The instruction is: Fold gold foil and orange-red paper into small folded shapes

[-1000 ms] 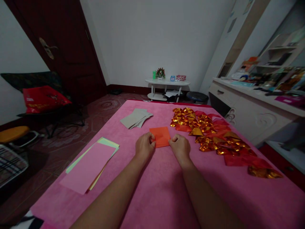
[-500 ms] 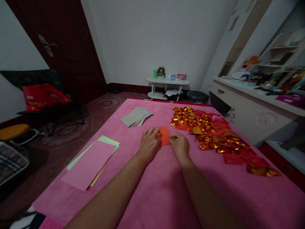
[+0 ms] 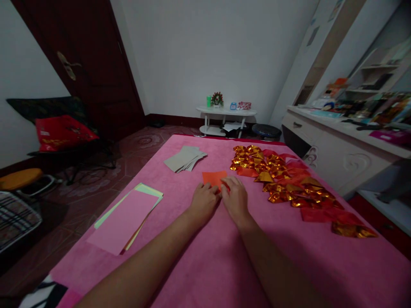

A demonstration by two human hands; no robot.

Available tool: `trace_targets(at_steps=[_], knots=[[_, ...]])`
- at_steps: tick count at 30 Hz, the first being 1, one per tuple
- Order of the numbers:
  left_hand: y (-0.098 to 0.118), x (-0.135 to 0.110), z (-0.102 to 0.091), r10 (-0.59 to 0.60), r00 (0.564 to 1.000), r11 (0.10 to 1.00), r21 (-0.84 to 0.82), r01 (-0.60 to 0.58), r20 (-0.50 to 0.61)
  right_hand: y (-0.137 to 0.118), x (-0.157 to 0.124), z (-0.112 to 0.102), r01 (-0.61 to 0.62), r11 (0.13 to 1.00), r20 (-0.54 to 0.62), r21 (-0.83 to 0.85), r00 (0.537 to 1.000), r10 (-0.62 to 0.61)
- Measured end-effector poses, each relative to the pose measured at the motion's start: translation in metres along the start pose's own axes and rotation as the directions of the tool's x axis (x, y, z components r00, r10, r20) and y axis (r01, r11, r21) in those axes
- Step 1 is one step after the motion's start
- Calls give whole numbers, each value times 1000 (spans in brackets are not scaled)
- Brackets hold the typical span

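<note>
A small sheet of orange paper (image 3: 212, 177) lies on the pink table cover (image 3: 199, 265), under the fingers of both hands. My left hand (image 3: 204, 200) rests at its lower left edge, fingers bent and pressing the paper down. From the right, my right hand (image 3: 235, 197) grips the paper's right side, thumb and fingers closed around it. The two hands nearly touch at the paper's near edge, which they partly hide. Beyond my left hand sits a fanned stack of grey paper (image 3: 184, 159).
Pink, green and yellow paper sheets (image 3: 126, 222) are stacked at the left. Rows of shiny gold and red folded pieces (image 3: 276, 171) cover the table's right side. Behind stands a small white table (image 3: 224, 111); a white dresser (image 3: 324, 137) is at the right.
My right hand has moved left and closer to my left hand. My left hand has slid down to the paper's near edge, exposing its upper left part.
</note>
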State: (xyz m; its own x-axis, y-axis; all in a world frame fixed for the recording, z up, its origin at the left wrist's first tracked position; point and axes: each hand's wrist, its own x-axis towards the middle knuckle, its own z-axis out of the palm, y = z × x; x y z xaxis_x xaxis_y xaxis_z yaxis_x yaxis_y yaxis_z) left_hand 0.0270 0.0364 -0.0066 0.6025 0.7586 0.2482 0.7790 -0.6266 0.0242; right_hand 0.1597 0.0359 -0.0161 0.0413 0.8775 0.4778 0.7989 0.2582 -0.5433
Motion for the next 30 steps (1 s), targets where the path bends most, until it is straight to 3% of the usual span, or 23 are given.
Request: trace_targets(at_steps=[3, 8, 13, 18, 22, 25, 30], knots=[[2, -1, 1, -90, 996, 994, -63, 91, 21, -19, -11, 11, 61, 964, 142, 260, 985, -101], [-3, -11, 6, -121, 993, 977, -177, 119, 0, -30, -21, 19, -34, 921, 323, 389, 941, -101], [-7, -17, 7, -105, 994, 970, -222, 99, -16, -27, -21, 13, -65, 921, 411, 383, 905, -108], [-6, -23, -5, -107, 994, 970, -222, 100, -20, -12, -18, 4, -102, 973, 512, 206, 859, -18], [-11, -34, -10, -110, 993, 981, -164, 101, -43, 17, -12, -1, -130, 991, 420, 22, 901, 109], [-15, -39, -7, -178, 981, 967, -197, 161, -72, 36, -6, -3, -160, 986, 273, -41, 948, 165], [-15, -32, -1, -304, 942, 909, -339, 243, -141, 39, 6, -3, -165, 984, 70, -66, 983, 169]])
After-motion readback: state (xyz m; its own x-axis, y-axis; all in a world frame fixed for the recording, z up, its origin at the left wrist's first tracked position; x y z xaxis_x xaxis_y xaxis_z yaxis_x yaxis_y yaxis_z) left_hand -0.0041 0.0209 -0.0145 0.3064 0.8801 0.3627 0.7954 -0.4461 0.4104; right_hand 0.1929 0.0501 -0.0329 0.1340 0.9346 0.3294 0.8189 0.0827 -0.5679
